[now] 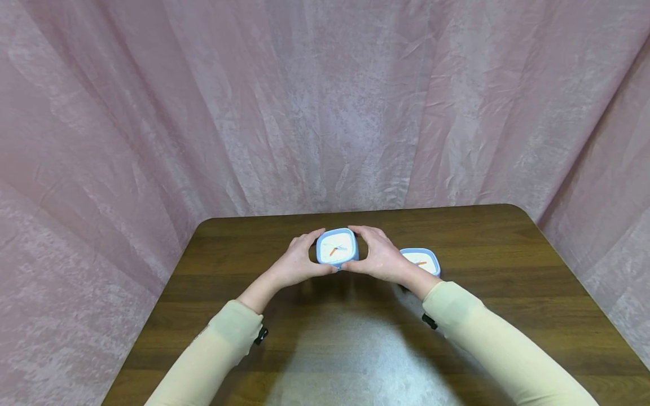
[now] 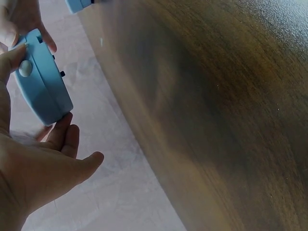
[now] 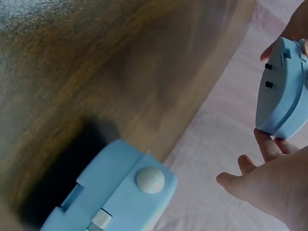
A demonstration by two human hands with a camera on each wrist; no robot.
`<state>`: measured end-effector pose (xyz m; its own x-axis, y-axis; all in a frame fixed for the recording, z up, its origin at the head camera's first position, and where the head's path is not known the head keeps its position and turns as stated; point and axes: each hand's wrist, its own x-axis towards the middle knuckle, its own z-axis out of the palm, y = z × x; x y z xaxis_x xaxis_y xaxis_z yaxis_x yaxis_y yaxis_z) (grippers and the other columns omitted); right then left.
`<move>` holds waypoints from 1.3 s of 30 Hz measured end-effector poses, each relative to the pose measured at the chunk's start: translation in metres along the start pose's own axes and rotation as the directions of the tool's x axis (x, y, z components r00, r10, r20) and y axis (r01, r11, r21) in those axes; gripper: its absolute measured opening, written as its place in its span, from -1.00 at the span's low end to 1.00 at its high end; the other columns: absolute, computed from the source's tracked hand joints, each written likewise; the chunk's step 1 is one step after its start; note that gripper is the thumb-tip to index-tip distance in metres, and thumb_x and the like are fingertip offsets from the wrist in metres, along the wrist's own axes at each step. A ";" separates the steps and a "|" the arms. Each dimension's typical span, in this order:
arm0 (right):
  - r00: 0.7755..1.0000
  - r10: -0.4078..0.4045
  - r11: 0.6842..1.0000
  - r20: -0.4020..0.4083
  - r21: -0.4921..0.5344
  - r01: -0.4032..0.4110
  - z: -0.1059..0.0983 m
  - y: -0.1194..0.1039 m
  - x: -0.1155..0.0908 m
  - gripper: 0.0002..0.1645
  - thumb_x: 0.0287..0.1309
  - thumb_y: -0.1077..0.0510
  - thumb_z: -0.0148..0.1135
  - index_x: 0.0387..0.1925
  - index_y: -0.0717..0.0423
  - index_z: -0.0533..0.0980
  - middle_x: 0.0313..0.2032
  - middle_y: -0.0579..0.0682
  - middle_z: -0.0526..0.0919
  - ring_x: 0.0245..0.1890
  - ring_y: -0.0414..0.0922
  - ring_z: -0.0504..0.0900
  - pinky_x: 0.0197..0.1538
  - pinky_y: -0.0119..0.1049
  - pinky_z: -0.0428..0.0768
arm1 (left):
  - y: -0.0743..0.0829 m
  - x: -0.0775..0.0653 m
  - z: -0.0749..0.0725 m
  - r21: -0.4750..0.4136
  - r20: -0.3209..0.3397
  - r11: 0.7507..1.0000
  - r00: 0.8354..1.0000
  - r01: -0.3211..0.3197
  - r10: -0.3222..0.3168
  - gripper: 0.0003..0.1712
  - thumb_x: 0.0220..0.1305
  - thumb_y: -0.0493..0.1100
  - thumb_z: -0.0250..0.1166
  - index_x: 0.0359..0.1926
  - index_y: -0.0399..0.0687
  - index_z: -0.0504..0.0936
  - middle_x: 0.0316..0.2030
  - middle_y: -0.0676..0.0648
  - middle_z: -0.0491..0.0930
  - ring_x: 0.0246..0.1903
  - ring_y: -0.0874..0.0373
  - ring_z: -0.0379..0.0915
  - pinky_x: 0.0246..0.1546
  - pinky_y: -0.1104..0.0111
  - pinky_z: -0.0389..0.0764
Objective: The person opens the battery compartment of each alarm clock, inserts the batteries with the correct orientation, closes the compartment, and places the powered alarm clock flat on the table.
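A small blue alarm clock (image 1: 337,245) with a white face and an orange hand is held up over the table between both hands. My left hand (image 1: 294,264) grips its left side, thumb at the bottom edge and fingers at the top. On the other side my right hand (image 1: 382,257) pinches it the same way. Black knobs stick out of the clock's back (image 3: 272,91) in the right wrist view, and a pale round button shows on the blue casing (image 2: 43,82) in the left wrist view.
A second blue clock (image 1: 422,260) stands on the wooden table (image 1: 487,248) just beyond my right wrist, partly hidden by it. Its casing (image 3: 120,187) looms close in the right wrist view. Pink curtains (image 1: 325,113) hang behind the table's far edge and along both sides.
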<state>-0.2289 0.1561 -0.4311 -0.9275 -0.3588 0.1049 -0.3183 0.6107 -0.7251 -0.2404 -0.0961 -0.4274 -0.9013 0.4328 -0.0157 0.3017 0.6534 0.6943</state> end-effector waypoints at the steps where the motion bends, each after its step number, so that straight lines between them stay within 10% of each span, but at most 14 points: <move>1: 1.000 0.001 1.000 -0.001 -0.001 -0.001 0.001 0.001 0.000 0.17 -0.02 -0.23 0.57 0.54 0.00 0.22 0.47 0.05 0.29 0.50 0.07 0.10 0.38 0.21 0.26 | 0.000 0.000 0.000 -0.004 0.002 1.000 1.000 0.007 -0.007 0.26 0.01 0.26 0.58 0.61 0.06 0.11 0.36 -0.08 0.33 0.36 -0.02 0.10 0.24 -0.09 0.38; 39: 0.993 0.063 0.971 0.096 -0.237 -0.039 0.022 0.028 -0.006 0.18 -0.08 -0.29 0.55 0.50 0.08 0.29 0.39 0.14 0.42 0.52 0.20 0.08 0.46 0.26 0.03 | -0.020 0.008 0.033 0.198 0.048 0.980 0.999 0.008 -0.018 0.12 -0.02 0.32 0.58 0.48 0.00 0.36 0.29 -0.01 0.50 0.36 -0.08 0.19 0.27 -0.08 0.30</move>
<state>-0.2283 0.1593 -0.4672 -0.9225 -0.3859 -0.0070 -0.3196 0.7739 -0.5468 -0.2437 -0.0856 -0.4653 -0.8905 0.4506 -0.0626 0.3501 0.7667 0.5381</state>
